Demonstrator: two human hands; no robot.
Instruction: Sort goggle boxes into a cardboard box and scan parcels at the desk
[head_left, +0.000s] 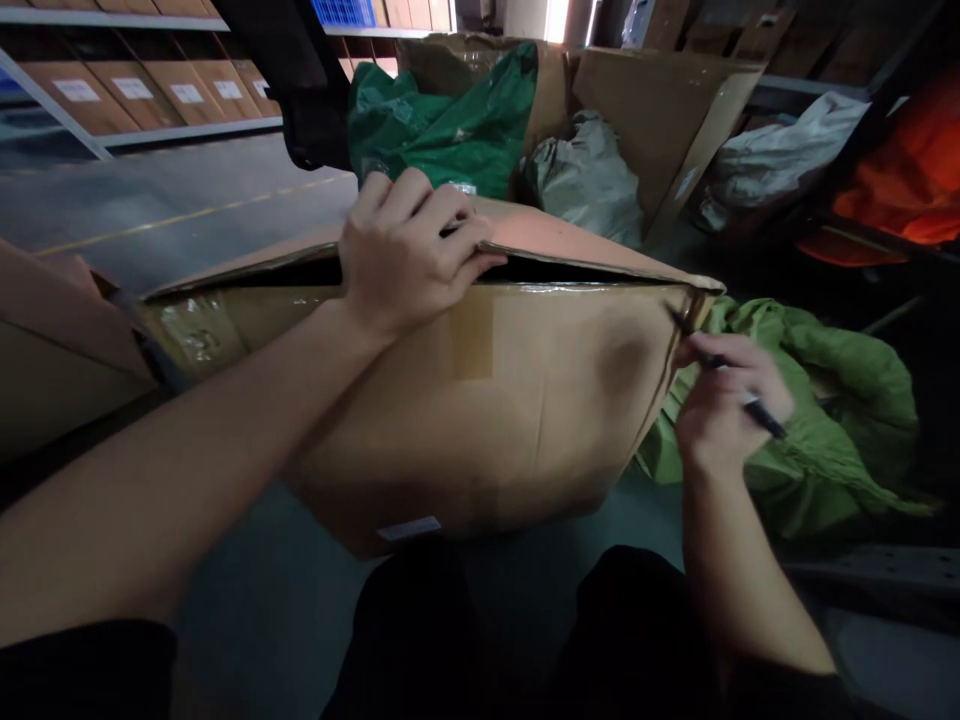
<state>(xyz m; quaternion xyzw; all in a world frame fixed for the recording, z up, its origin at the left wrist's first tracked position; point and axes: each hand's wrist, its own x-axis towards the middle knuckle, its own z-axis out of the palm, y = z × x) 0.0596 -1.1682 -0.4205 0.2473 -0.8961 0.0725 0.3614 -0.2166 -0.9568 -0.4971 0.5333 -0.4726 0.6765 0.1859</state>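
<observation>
A large cardboard box (405,420) stands in front of me, its top flap (555,240) lifted a little so that a dark gap shows beneath. My left hand (409,245) is closed on the edge of that flap near its middle. At the box's right top corner, my right hand (731,395) grips a slim black pen (765,415), slightly blurred. Its dark pointed end is directed up and left toward the box's corner; whether it touches the cardboard I cannot tell. Clear tape runs along the box's upper edge.
Behind the box lie a green sack (442,120) and a grey-white sack (589,170) beside open cardboard. An olive-green sack (817,400) rests at right. Another carton (60,360) stands at left. Shelves hold labelled boxes (142,95). A black post (292,80) rises behind my left hand.
</observation>
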